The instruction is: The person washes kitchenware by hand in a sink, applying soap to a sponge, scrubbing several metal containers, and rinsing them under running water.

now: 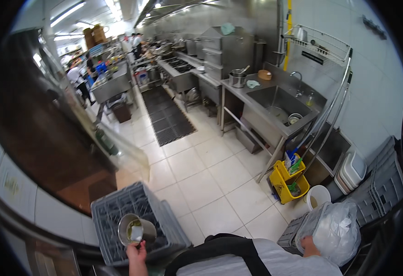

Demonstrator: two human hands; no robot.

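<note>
My left hand [137, 253] grips the rim of a tilted stainless steel pot [149, 232], which has greenish liquid and a whitish piece inside. Pot and hand are over a grey plastic glass rack [100, 220] with divided compartments, on top of a stack; whether the pot rests on it I cannot tell. At the lower right, my right hand [308, 242] is against a clear plastic bag [341, 227] with pale contents; its fingers are partly hidden, so a hold on the bag is unclear. A grey crate [291, 229] stands beside that hand.
A yellow mop bucket [280, 184] with mops and a white bucket [319, 197] stand on the right. Beyond them is a stainless sink [263, 98]. A black floor mat [167, 115] runs between counters and stoves. Several people work at the far left. A clear curtain [132, 151] hangs left.
</note>
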